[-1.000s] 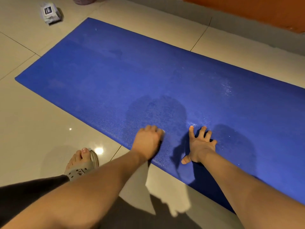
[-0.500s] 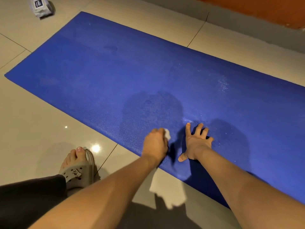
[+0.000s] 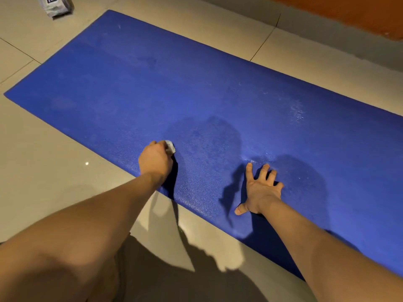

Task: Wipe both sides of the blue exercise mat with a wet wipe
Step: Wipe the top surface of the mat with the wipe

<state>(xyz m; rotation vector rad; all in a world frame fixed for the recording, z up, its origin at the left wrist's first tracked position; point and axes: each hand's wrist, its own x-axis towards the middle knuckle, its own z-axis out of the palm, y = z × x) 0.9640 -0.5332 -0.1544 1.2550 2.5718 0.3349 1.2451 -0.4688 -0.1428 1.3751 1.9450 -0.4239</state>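
The blue exercise mat (image 3: 196, 88) lies flat on the tiled floor, running from upper left to lower right. My left hand (image 3: 156, 160) is curled round a crumpled white wet wipe (image 3: 170, 146) and holds it down on the mat near its front edge; only a corner of the wipe shows past my knuckles. My right hand (image 3: 260, 188) lies flat on the mat to the right, fingers spread, thumb at the mat's near edge. A damp sheen shows on the mat ahead of my right hand.
A pack of wet wipes (image 3: 56, 5) lies on the floor (image 3: 43, 166) at the top left, beyond the mat's far corner. A grey skirting and orange wall (image 3: 349, 16) run along the back right. My dark-clothed knee fills the bottom edge.
My left hand has slid with the wipe to the left and further onto the mat, away from my right hand. The right hand stays planted. My sandalled foot has dropped out of view.
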